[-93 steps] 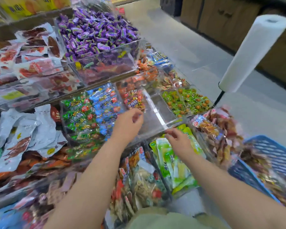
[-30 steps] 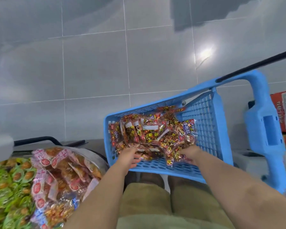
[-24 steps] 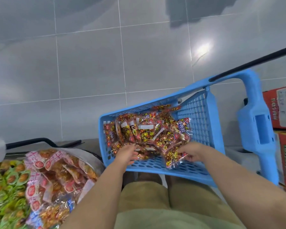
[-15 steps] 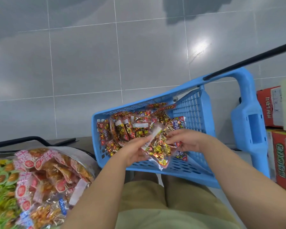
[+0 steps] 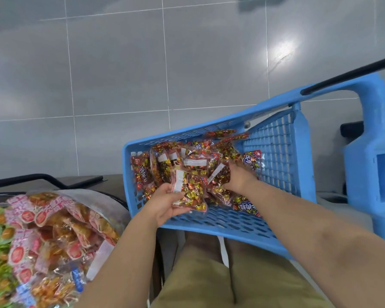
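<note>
though its white label [image 5: 178, 184] is unreadable, left hand [image 5: 165, 204] grips packet [image 5: 192, 194].

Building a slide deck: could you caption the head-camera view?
Left hand holds a candy packet while the right hand reaches among packets in the blue basket.

A clear packet of red-and-gold wrapped sweets [image 5: 190, 192], with a white label strip, is held tilted at frame centre. Behind it, matching packets [image 5: 196, 162] lie heaped (several label-up) in the blue slotted basket [image 5: 276, 138], right of centre.
</note>
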Available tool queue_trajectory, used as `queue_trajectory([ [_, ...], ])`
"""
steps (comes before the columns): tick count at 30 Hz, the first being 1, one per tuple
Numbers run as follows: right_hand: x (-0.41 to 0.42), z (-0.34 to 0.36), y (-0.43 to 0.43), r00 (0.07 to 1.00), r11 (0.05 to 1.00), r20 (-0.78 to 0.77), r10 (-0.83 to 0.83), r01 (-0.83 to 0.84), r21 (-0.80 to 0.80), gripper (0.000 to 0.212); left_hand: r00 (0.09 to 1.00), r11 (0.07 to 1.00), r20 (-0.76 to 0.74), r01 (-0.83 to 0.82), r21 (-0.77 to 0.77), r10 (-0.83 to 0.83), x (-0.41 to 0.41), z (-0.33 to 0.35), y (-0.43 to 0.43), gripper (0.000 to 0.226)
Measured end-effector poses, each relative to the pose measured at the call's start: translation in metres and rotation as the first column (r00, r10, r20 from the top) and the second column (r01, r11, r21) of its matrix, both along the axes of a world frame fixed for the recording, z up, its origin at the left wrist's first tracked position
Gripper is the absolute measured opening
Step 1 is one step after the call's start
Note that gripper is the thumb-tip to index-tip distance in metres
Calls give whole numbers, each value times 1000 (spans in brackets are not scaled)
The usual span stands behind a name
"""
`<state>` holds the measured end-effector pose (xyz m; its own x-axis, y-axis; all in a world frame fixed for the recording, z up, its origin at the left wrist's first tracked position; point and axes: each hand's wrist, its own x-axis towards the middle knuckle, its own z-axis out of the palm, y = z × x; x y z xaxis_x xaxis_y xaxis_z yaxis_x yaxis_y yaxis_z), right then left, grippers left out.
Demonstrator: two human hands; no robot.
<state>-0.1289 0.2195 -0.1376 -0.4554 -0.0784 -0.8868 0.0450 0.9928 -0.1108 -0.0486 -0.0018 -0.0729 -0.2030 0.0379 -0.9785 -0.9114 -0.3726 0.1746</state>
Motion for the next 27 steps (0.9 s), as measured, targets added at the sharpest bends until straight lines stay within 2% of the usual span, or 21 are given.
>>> queue_trajectory([
  [2, -3, -3, -4, 1000, 999, -13, 6, -6, 35, 102, 996, 995, -10, -93, 17, 93, 4, -5, -2, 24],
  [4, -5, -4, -4, 999, 999, 41, -33, 33, -10, 95, 988, 988, -20, -152, 20, 153, 6, -7, -4, 29],
  [8, -9, 9, 13, 959, 951, 136, -250, 269, -152, 80, 975, 976, -39, -218, -13, 217, 7, -7, -8, 31],
  [10, -15, 24, 25, 880, 857, 155, -448, 473, -205, 77, 974, 975, -49, -220, -10, 219, 8, -4, -11, 34],
  [12, -22, 41, 34, 765, 715, 259, -589, 643, -273, 83, 980, 981, -56, -190, 39, 192, 7, -1, -13, 37],
  [14, -25, 61, 32, 637, 555, 410, -653, 771, -313, 89, 986, 985, -79, -137, 106, 146, 5, 3, -12, 42],
  [16, -20, 77, 14, 602, 477, 479, -639, 798, -368, 72, 983, 975, -130, -107, 194, 133, 0, 8, -7, 51],
  [17, -16, 80, 3, 627, 491, 461, -628, 779, -390, 63, 976, 962, -153, -114, 248, 155, -3, 10, -4, 58],
  [19, -5, 79, -16, 670, 523, 388, -633, 739, -425, 71, 962, 924, -168, -144, 355, 214, -8, 13, -1, 70],
  [21, 4, 77, -31, 683, 518, 384, -621, 726, -453, 71, 958, 899, -180, -131, 417, 224, -13, 17, 1, 68],
  [23, 12, 75, -40, 705, 504, 440, -556, 707, -497, 52, 968, 934, -180, -105, 343, 175, -18, 18, 3, 60],
  [25, 18, 70, -43, 749, 541, 419, -514, 662, -519, 54, 980, 976, -158, -89, 201, 122, -21, 15, 4, 58],
  [26, 19, 66, -42, 774, 568, 343, -532, 627, -533, 58, 983, 985, -149, -82, 152, 105, -22, 12, 4, 58],
  [27, 20, 61, -38, 777, 596, 197, -598, 595, -540, 57, 985, 989, -140, -82, 126, 99, -22, 9, 4, 57],
])
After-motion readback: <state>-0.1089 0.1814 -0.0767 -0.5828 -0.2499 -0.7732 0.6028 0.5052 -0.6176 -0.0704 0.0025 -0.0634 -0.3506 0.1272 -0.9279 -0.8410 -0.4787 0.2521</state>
